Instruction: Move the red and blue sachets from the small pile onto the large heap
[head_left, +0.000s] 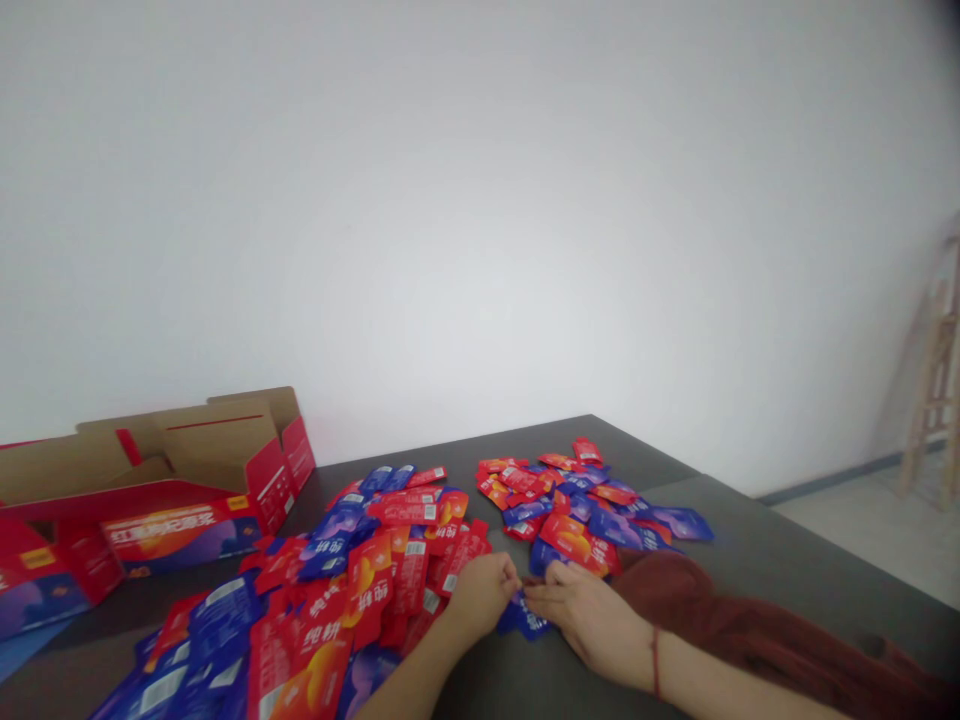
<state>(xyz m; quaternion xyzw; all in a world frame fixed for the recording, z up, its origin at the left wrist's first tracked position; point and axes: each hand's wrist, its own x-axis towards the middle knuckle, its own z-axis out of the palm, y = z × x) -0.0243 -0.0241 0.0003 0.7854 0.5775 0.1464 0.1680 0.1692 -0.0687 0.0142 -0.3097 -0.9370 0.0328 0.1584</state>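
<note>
My left hand (pixel 482 592) is closed, its thumb and fingers pinched together at the upper left of a blue pouch (pixel 534 629). My right hand (pixel 589 612), with a thin red cord at the wrist, has its fingers bent over the pouch's top and right side. Most of that pouch is covered by my hands. To the left lies a large pile of red and blue pouches (pixel 371 590), which my left forearm partly overlaps. Beyond my right hand is a smaller pile of similar pouches (pixel 574 543).
Open red cardboard boxes (pixel 180 525) with orange and blue print stand at the left by the white wall. A brown cloth (pixel 742 625) lies on the dark table (pixel 694 500) beside my right forearm. A wooden stand (pixel 934 390) is on the floor at far right.
</note>
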